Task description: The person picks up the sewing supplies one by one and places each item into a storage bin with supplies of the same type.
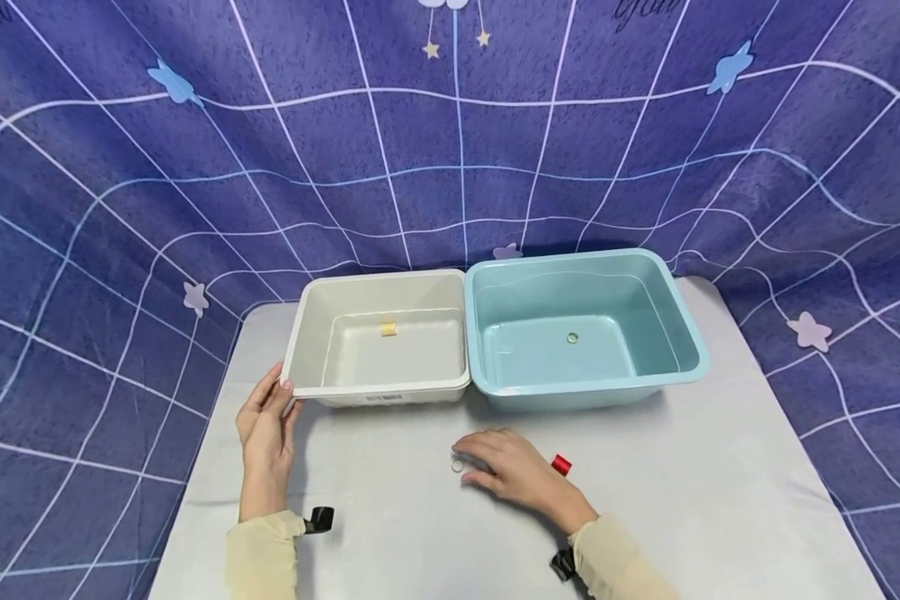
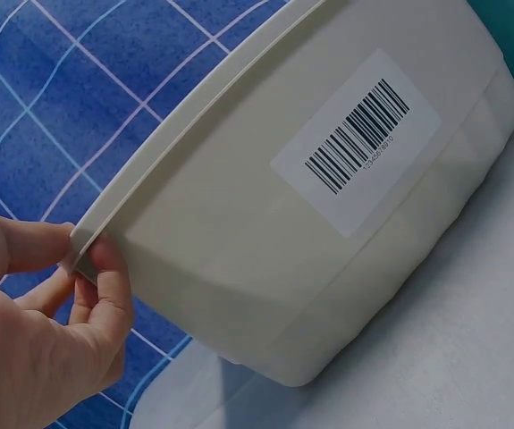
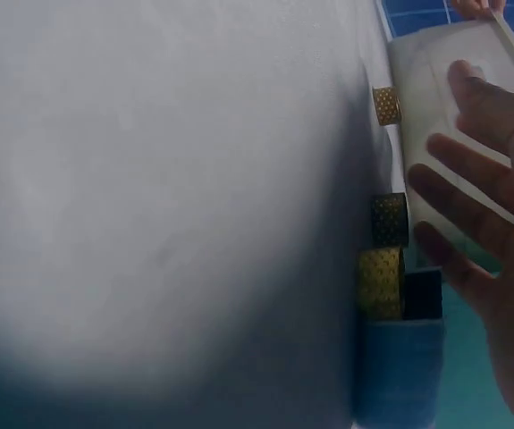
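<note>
My left hand point(image 1: 266, 429) grips the front left corner of the cream basin point(image 1: 390, 390), thumb and fingers pinching its rim point(image 2: 149, 161). A white barcode label point(image 2: 359, 143) is on the basin's side. Over the table, in front of the basins, my right hand point(image 1: 513, 471) holds nothing, its fingers loosely bent and apart. A small thin ring point(image 1: 457, 466) lies between its fingertips and thumb in the head view. In the right wrist view, beside the fingers, stand a gold dotted roll point(image 3: 387, 105), a dark roll point(image 3: 389, 220) and another gold roll point(image 3: 382, 284).
A teal basin point(image 1: 585, 383) stands right against the cream one, with a small ring point(image 1: 572, 337) inside. One small yellow roll point(image 1: 388, 329) lies in the cream basin. Beside my right wrist is a red roll point(image 1: 561, 464). A blue open-topped piece point(image 3: 400, 366) shows in the right wrist view.
</note>
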A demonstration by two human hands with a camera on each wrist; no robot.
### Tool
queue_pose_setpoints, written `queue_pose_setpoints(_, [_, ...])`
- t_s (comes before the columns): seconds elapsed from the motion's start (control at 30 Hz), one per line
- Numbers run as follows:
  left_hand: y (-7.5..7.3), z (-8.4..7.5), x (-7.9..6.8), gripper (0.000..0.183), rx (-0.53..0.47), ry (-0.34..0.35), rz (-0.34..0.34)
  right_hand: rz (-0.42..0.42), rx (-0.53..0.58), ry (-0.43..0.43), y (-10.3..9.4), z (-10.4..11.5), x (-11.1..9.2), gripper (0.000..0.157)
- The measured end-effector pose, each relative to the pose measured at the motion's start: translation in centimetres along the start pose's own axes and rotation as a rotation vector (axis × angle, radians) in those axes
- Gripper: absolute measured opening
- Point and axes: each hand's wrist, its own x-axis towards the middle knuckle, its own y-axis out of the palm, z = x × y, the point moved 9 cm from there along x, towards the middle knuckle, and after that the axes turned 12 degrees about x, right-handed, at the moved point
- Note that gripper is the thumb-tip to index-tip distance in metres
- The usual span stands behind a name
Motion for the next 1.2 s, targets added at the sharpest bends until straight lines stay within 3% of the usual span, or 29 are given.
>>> queue_pose_setpoints(0.27, [-1.2,0.9,-1.1,0.050,0.006,-0.023,-0.013,0.136,-0.027,0.075,2.4,0.2,-0.2,0.044])
queue_pose_setpoints(0.67, [-1.6,1.1,-0.9,0.051,0.023,-0.029,-0.038,0.153,-0.098,0.033,3.5,0.5,0.3,0.039])
queue_pose_setpoints(1.2, [-0.7,0.1,-0.1,0.052,0.017,-0.001,-0.024,0.106,-0.123,0.021,2.8,-0.2,1.3,0.019])
